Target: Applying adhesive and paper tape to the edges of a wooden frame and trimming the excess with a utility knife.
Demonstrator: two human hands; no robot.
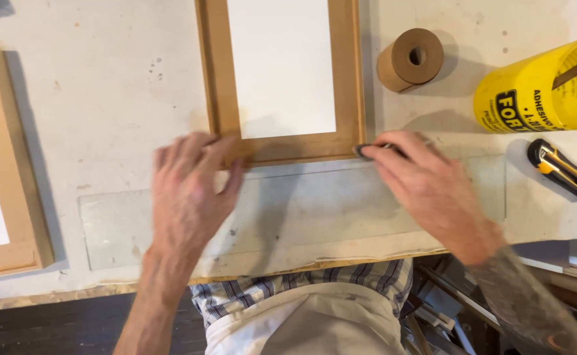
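Frame [282,148] under flat left hand [186,190]

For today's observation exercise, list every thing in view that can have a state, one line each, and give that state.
Wooden frame: flat on the bench, white panel inside.
Left hand: spread flat on the frame's bottom rail.
Right hand: holding a small dark tool at the frame's corner.
Glass sheet: lying flat.
Tape roll: on its side.
Utility knife: lying unused.
Yellow container: on its side.

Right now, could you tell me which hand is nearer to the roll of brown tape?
Right. The right hand lies just below the roll of brown tape, at the wooden frame's lower right corner. The left hand rests at the frame's lower left corner, farther away.
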